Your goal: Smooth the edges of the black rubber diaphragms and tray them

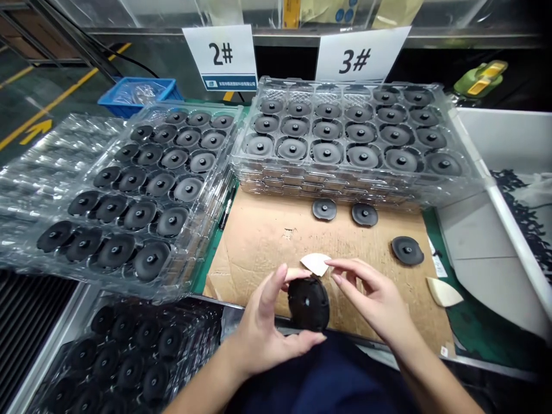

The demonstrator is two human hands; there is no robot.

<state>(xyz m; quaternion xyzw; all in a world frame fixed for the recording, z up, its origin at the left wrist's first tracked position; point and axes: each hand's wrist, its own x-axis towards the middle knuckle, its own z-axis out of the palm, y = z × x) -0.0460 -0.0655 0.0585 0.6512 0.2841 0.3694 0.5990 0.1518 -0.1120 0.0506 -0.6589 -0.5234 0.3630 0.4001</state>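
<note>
My left hand (269,328) holds a black round disc part (307,305) by its rim, between the thumb below and the fingers above. The disc is tilted, with a small light spot at its centre. Just beyond it is a white wedge-shaped pad (315,263). My right hand (371,287) is beside the pad, index fingertip at its corner, with thumb and index slightly apart. Whether that fingertip presses on the pad is unclear. Similar loose discs lie on the cardboard (259,241): two near the back (324,209) and one at the right (407,250).
Stacked clear trays (328,172) of black discs stand at the back, more trays (181,282) at the left and low left. Another white wedge pad (444,292) lies at the right edge. A white bin (478,241) holds small black parts. A blue crate (112,106) sits back left.
</note>
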